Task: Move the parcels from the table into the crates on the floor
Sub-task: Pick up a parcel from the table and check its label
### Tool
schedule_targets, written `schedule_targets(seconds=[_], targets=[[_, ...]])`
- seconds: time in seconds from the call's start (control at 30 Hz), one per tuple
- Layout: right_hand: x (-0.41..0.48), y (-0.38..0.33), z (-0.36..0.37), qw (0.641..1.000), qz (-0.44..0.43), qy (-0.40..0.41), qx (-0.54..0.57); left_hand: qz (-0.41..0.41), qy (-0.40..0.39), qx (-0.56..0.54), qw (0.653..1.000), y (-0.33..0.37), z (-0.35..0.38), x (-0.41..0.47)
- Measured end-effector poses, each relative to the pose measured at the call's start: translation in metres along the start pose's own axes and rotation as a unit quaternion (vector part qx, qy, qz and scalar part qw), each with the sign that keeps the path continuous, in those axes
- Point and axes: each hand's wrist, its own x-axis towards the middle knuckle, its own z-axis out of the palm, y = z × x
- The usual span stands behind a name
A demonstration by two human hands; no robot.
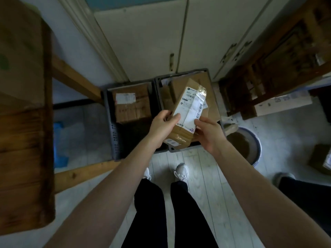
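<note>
I hold a long brown cardboard parcel (188, 108) with a white shipping label, tilted, above the right grey crate (208, 73). My left hand (163, 125) grips its left side with the thumb on the label. My right hand (210, 134) grips its lower right edge. The right crate holds several cardboard parcels (209, 90) beneath the held one. The left grey crate (114, 136) on the floor holds one taped brown box (131, 104) at its far end.
A wooden table (23, 140) with a large cardboard box (19, 51) stands at the left. White cabinet doors (161, 42) rise behind the crates. A round basin (245, 145) sits right of them, wooden shelving (286, 59) beyond. My feet (180, 173) stand on pale floorboards.
</note>
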Motion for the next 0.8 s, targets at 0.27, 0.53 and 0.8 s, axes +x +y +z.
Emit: schedule_targets(seconds=[0.27,0.53,0.8], targets=[[0.072,0.033,-0.050,0.987,0.089,0.086,0.100,-0.031,-0.062,0.032,0.997,-0.043,0.055,0.067],[0.146,0.087,-0.096,0.969,0.111,0.137,0.171,-0.051,-0.060,0.110,0.991,-0.103,0.102,0.151],[0.204,0.138,-0.109,0.939,0.126,0.212,0.242,-0.183,-0.008,-0.037,0.982,-0.180,0.139,0.205]])
